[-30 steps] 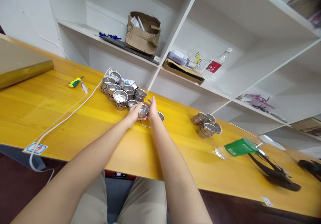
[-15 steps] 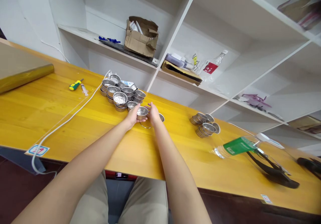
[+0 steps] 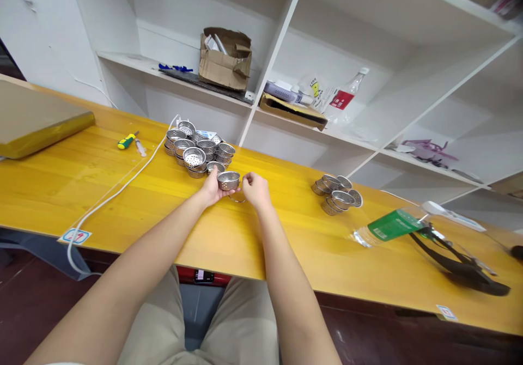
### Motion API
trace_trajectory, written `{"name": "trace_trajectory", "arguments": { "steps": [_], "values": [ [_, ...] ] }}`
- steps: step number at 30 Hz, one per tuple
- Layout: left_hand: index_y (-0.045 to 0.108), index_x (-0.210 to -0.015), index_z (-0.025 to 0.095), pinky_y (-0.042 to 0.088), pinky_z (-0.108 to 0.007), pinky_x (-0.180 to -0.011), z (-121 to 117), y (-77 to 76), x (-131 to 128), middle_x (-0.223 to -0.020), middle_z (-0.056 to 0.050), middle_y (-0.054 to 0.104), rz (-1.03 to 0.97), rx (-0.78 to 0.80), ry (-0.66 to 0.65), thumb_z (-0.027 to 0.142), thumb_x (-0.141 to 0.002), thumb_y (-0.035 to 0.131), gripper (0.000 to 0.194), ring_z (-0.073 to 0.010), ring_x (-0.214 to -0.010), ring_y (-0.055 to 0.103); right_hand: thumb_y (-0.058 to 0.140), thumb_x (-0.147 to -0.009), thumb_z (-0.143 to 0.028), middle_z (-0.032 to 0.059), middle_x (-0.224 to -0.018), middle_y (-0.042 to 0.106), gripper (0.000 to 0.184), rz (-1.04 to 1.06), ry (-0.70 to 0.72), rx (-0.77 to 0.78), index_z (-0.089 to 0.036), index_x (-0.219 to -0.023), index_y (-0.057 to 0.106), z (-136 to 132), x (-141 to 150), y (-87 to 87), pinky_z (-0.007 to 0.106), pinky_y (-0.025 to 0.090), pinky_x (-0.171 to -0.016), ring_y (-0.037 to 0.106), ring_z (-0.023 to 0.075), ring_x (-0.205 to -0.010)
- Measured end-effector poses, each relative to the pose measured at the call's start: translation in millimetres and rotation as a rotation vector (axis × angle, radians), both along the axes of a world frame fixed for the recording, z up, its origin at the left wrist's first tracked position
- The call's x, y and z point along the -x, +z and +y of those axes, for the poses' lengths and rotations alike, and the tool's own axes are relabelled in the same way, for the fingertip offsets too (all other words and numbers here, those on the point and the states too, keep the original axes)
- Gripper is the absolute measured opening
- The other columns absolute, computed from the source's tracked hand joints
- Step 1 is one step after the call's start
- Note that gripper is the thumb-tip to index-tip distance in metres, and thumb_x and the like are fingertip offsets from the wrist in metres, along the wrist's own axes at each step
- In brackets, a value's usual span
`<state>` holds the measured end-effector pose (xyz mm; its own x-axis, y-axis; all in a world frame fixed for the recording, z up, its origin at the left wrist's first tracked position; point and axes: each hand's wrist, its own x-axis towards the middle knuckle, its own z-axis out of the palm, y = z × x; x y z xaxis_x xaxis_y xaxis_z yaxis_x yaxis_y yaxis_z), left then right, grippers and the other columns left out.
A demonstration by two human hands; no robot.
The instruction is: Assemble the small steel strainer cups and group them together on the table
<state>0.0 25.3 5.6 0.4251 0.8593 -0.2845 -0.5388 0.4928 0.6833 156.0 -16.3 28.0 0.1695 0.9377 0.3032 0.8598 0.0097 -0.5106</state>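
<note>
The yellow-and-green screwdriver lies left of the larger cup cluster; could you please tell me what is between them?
In the head view, a syringe and, nearer the perforated metal cups, a white cable lie between them.

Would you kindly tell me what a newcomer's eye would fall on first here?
Probably the cluster of shiny metal cups on the yellow table, with the left hand holding a perforated cup at its near right edge and the right hand close beside. Next might come the green-labelled bottle farther right, and the cardboard box on the shelf behind.
</note>
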Motion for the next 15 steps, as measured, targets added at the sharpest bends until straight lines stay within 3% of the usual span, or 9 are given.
{"name": "trace_trajectory", "arguments": {
  "steps": [7, 15],
  "values": [
    [0.067, -0.125, 0.01, 0.054, -0.023, -0.044, -2, 9.0, 7, -0.095, -0.019, 0.078, -0.056, -0.036, 0.096, 0.059, -0.106, 0.025, 0.067, -0.0257, -0.079, 0.078, 0.067, -0.084, -0.026, 0.0129, -0.098, 0.079, 0.013, -0.173, 0.183, 0.323, -0.02, -0.088, 0.077, -9, 8, 1.4, 0.03, 0.05, -0.079, 0.073, 0.0261, -0.092],
    [0.068, -0.121, 0.009, 0.051, -0.021, -0.041, -1, 10.1, 6, -0.094, -0.019, 0.078, -0.034, -0.042, 0.117, 0.061, -0.105, 0.027, 0.068, -0.0249, -0.074, 0.077, 0.068, -0.082, -0.024, 0.0142, -0.093, 0.079, 0.011, -0.342, 0.213, 0.359, -0.02, -0.081, 0.077, -13, 15, 3.0, 0.03, 0.05, -0.075, 0.074, 0.0267, -0.089]
  ]
}}
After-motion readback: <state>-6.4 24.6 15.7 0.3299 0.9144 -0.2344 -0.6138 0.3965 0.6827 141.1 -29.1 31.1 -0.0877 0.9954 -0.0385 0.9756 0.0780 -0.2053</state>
